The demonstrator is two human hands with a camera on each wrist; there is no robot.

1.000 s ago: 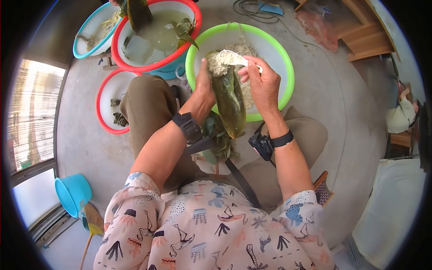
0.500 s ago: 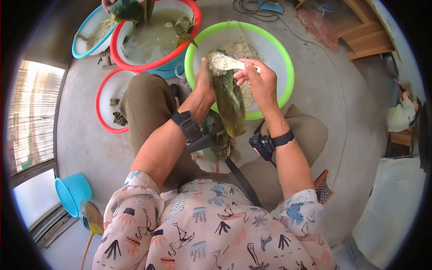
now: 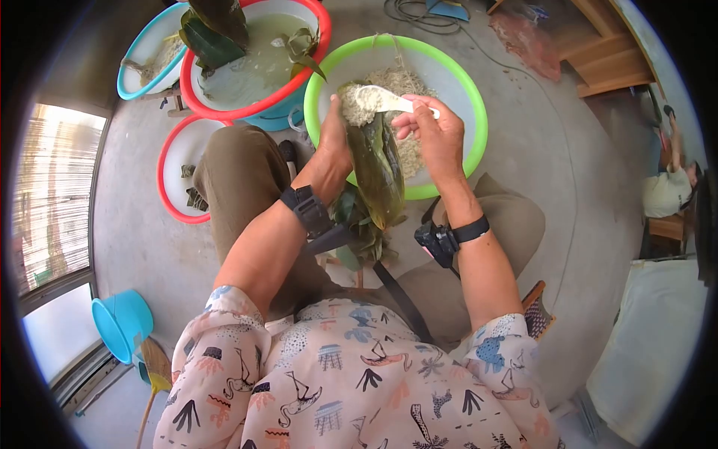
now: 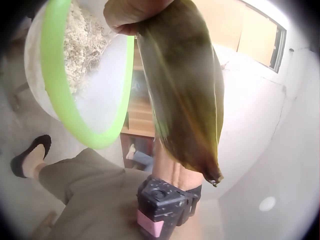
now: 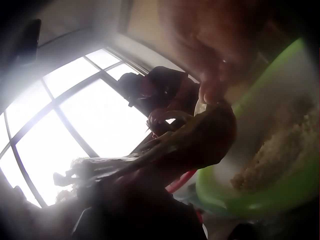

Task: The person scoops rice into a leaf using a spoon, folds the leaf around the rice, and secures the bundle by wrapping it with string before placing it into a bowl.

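In the head view my left hand holds a folded green leaf, its wide end hanging down toward my lap. White rice fills the leaf's upper end. A white spoon lies against this rice, its handle pinched by the thumb and fingers of my right hand. Both hands are over the near part of a green-rimmed basin, which contains more rice. The left wrist view shows the leaf hanging from my fingers. The right wrist view is dark and blurred.
A red-rimmed basin of cloudy water and leaves stands at upper left, beside a blue-rimmed basin. Below them, another red-rimmed basin holds small wrapped bundles. More leaves lie near my lap. Another person appears in the right wrist view.
The spoon dipped slightly against the rice in the leaf, then rose a little. At upper left, the large leaves over the red-rimmed basin have shifted. My left hand keeps its hold.
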